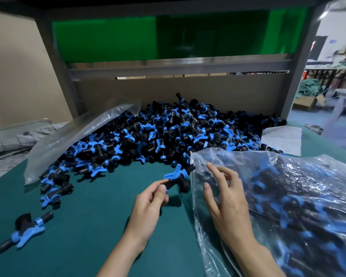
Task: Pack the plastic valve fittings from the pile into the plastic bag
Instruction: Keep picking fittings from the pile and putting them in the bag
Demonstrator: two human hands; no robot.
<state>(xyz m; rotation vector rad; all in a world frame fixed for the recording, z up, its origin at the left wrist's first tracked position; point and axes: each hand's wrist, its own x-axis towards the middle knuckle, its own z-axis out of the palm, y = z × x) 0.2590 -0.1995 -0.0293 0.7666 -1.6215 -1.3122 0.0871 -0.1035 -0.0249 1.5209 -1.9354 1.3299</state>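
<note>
A large pile of black valve fittings with blue handles (168, 132) covers the back of the green table. My left hand (150, 204) pinches one black-and-blue valve fitting (178, 178) at its end, just left of the bag's edge. The clear plastic bag (288, 206) lies at the right and holds several fittings. My right hand (226, 198) rests on the bag near its left edge, fingers spread, touching the plastic film.
A second clear bag (74, 136) lies over the pile's left side. Loose fittings (24, 230) sit at the near left. A white sheet (282, 138) lies at the right of the pile. A grey metal frame with a cardboard wall (168, 90) stands behind.
</note>
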